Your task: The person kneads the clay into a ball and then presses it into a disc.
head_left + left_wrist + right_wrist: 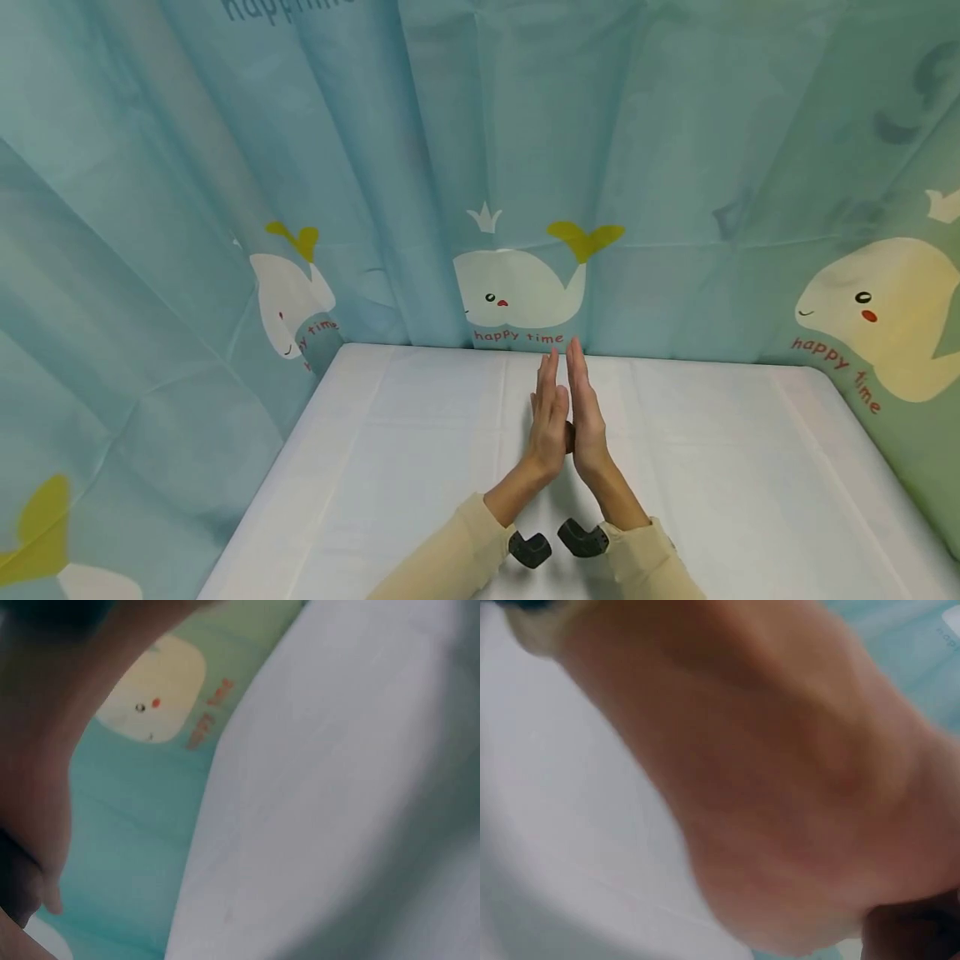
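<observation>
My left hand and right hand face each other palm to palm over the white table, fingers straight and pointing away from me. A small dark brown thing with a rounded edge is pressed between the two palms, near their heels. Most of it is hidden by the hands, and I cannot tell what kind of thing it is. In the left wrist view the dark thing shows at the left edge, against a palm. The right wrist view has the dark brown thing at the lower right, beside the right hand's heel.
A blue-green curtain printed with whales hangs behind the table and along its sides. Black wrist-camera mounts stick out at both cuffs, close to each other under the wrists. Cream sleeves cover the forearms.
</observation>
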`<state>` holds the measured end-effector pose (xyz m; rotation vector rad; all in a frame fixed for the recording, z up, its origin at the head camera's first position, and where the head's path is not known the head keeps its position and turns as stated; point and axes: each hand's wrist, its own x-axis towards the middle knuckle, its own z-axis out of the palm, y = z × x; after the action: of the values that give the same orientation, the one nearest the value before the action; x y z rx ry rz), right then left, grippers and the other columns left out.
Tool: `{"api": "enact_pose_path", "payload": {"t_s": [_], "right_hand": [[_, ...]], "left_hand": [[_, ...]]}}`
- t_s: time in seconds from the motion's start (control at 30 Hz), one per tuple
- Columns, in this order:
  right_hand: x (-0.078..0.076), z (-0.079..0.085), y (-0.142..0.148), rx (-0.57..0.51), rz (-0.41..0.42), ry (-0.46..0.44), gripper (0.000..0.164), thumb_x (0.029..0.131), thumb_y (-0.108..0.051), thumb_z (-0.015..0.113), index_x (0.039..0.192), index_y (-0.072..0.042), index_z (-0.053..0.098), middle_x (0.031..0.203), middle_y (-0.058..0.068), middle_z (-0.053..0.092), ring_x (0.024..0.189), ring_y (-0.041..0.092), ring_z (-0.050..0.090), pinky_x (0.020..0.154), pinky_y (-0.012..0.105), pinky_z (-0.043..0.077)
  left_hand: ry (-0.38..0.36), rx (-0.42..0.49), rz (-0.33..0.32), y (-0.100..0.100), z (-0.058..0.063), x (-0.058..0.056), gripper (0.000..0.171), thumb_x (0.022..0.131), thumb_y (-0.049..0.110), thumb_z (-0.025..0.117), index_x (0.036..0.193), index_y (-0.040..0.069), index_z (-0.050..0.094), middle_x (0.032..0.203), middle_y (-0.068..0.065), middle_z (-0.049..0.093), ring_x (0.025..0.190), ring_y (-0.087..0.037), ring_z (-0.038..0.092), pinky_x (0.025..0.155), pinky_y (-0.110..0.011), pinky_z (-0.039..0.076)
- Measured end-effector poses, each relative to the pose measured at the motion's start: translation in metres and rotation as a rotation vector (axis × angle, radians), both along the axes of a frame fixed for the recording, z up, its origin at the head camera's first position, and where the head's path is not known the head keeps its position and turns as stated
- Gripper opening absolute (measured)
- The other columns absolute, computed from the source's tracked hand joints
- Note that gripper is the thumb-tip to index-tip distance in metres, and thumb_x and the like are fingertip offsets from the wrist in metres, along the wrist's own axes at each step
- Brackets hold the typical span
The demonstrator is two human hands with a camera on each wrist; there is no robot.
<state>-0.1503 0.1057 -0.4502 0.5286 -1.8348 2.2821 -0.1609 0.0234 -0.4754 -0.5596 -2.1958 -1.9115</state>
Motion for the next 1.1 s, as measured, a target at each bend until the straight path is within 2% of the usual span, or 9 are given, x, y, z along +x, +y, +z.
{"api": "enact_pose_path", "payload": {"t_s": [0.03,0.13,0.27,0.33,0.37,0.4,0.77,0.93,1.1], "right_hand": [[-0.001,0.001,0.002,0.005,-0.003,0.0,0.057,0.111,-0.039,0.014,0.167,-0.028,0.004,0.172,-0.01,0.004,0.157,0.011,-0.002,0.123,0.05,-0.006],[-0.003,0.003,0.005,0.015,-0.001,-0.004,0.057,0.111,-0.04,0.013,0.166,-0.03,0.003,0.172,-0.011,0.004,0.157,0.01,-0.002,0.123,0.05,-0.005],[-0.008,0.001,0.008,0.024,0.022,-0.031,0.057,0.112,-0.042,0.012,0.167,-0.029,0.001,0.172,-0.011,0.003,0.156,0.01,-0.003,0.122,0.051,-0.005],[-0.011,-0.001,0.01,0.035,0.042,-0.051,0.057,0.112,-0.043,0.012,0.166,-0.03,0.0,0.172,-0.011,0.002,0.156,0.01,-0.005,0.122,0.052,-0.005],[-0.012,-0.002,0.01,0.038,0.051,-0.059,0.057,0.112,-0.044,0.012,0.166,-0.031,0.0,0.172,-0.011,0.002,0.156,0.01,-0.005,0.122,0.052,-0.005],[-0.013,-0.004,0.01,0.038,0.057,-0.064,0.057,0.112,-0.045,0.012,0.166,-0.031,0.0,0.172,-0.01,0.002,0.157,0.01,-0.005,0.122,0.052,-0.005],[0.002,-0.008,-0.003,-0.003,0.104,-0.035,0.055,0.114,-0.039,0.01,0.167,-0.028,0.002,0.173,-0.004,0.002,0.158,0.016,-0.001,0.123,0.052,-0.004],[0.007,-0.001,-0.004,0.006,0.071,-0.006,0.055,0.113,-0.039,0.013,0.167,-0.027,0.005,0.173,-0.003,0.006,0.157,0.013,0.003,0.122,0.053,-0.005],[0.003,0.004,0.005,0.06,0.042,0.015,0.054,0.114,-0.037,0.012,0.167,-0.029,0.005,0.173,-0.002,0.005,0.158,0.014,0.001,0.122,0.053,-0.004]], "left_hand": [[0.0,0.016,-0.026,0.0,0.0,0.002,0.062,0.11,0.047,0.018,0.167,0.023,0.012,0.172,-0.002,0.006,0.158,-0.027,0.002,0.119,-0.067,0.0],[-0.009,0.081,-0.106,0.001,-0.001,0.006,0.06,0.111,0.043,0.018,0.167,0.025,0.007,0.172,-0.003,0.003,0.121,-0.015,0.057,0.106,-0.037,0.042],[-0.016,0.167,-0.166,0.001,0.001,0.009,0.059,0.112,0.038,0.019,0.167,0.023,0.005,0.173,-0.002,0.002,0.113,-0.009,0.057,0.096,-0.024,0.044],[-0.008,0.19,-0.166,0.001,0.005,0.01,0.059,0.112,0.037,0.019,0.167,0.021,0.005,0.173,0.001,0.003,0.15,-0.016,0.028,0.121,-0.036,0.022],[-0.001,0.2,-0.165,0.001,0.008,0.01,0.059,0.112,0.037,0.018,0.167,0.02,0.005,0.173,0.001,0.003,0.156,-0.016,0.008,0.125,-0.043,0.009],[0.008,0.203,-0.163,0.001,0.01,0.01,0.06,0.112,0.037,0.018,0.167,0.02,0.005,0.173,0.002,0.003,0.157,-0.016,0.003,0.125,-0.046,0.005],[0.054,0.228,-0.076,-0.005,0.028,-0.003,0.059,0.112,0.034,0.019,0.167,0.014,0.008,0.173,-0.004,0.007,0.158,-0.021,0.005,0.124,-0.054,0.005],[0.045,0.154,-0.052,-0.006,0.017,-0.011,0.06,0.112,0.039,0.017,0.167,0.017,0.006,0.173,0.0,0.006,0.158,-0.02,0.004,0.123,-0.057,0.005],[-0.017,0.152,-0.111,0.0,0.009,-0.003,0.062,0.111,0.048,0.015,0.167,0.023,0.003,0.173,0.002,0.003,0.157,-0.017,0.006,0.123,-0.053,0.012]]}}
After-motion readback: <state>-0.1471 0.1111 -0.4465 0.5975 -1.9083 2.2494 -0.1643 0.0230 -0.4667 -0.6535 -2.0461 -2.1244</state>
